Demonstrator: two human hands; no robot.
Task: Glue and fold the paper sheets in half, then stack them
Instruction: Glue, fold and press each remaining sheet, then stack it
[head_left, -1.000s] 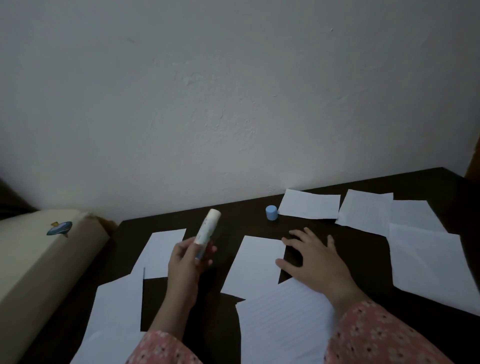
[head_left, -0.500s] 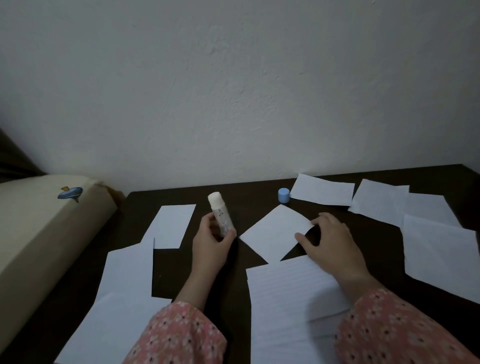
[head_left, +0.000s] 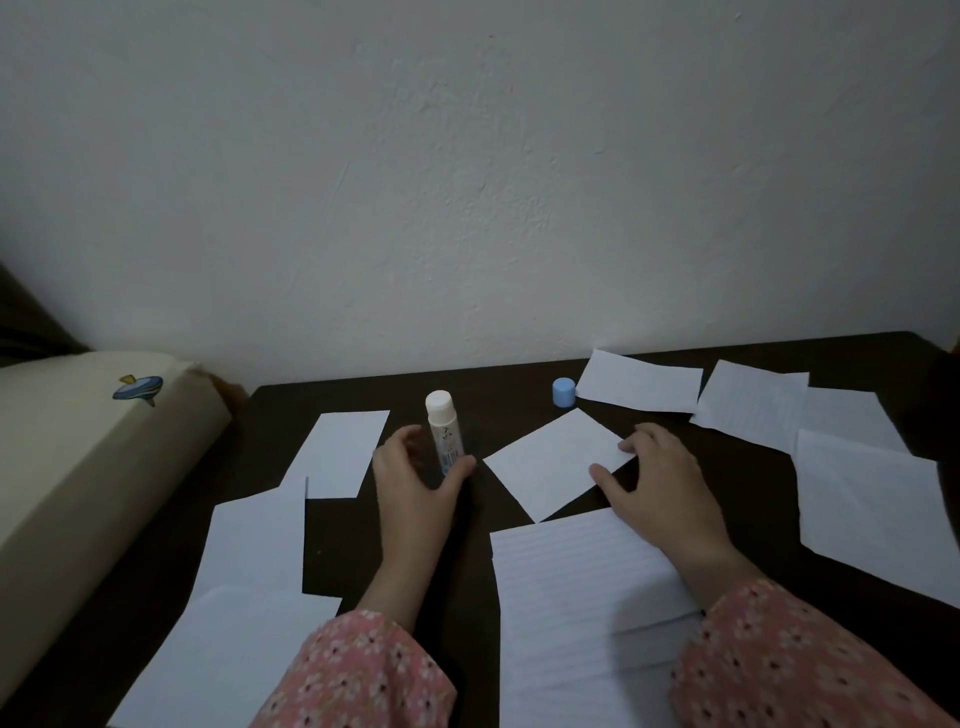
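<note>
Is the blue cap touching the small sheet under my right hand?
Apart. The head view shows dark table between the blue cap and the small sheet.

The left hand (head_left: 415, 480) curls thumb and fingers around an upright glue stick (head_left: 444, 434). The right hand (head_left: 657, 483) lies palm down, fingers spread, fingertips pressing a small paper sheet (head_left: 556, 467) lying just ahead of its thumb.
</note>
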